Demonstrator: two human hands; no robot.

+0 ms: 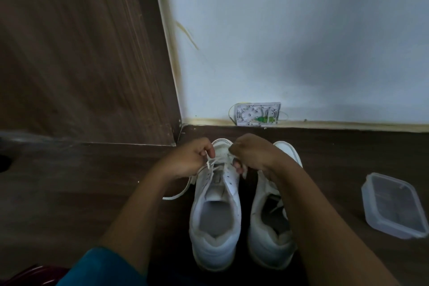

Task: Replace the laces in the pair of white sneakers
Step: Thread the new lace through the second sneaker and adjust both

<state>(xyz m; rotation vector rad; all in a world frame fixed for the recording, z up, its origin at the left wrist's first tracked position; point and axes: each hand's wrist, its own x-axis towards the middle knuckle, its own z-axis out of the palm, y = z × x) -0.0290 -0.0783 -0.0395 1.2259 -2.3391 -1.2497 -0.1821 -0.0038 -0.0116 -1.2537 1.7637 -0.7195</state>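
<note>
Down on the floor [69, 181], left hand [190, 158] pinches the lace [177, 194] by the sneaker's [213, 253] front eyelets. Right hand [253, 153] is curled there, unclear on what. Lace looks floppy and light, best held near its tip.

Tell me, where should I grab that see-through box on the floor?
Come down from above and grip the clear box across two opposite sides. It lies flat with its lid seemingly on, so no open rim to hook.
</note>
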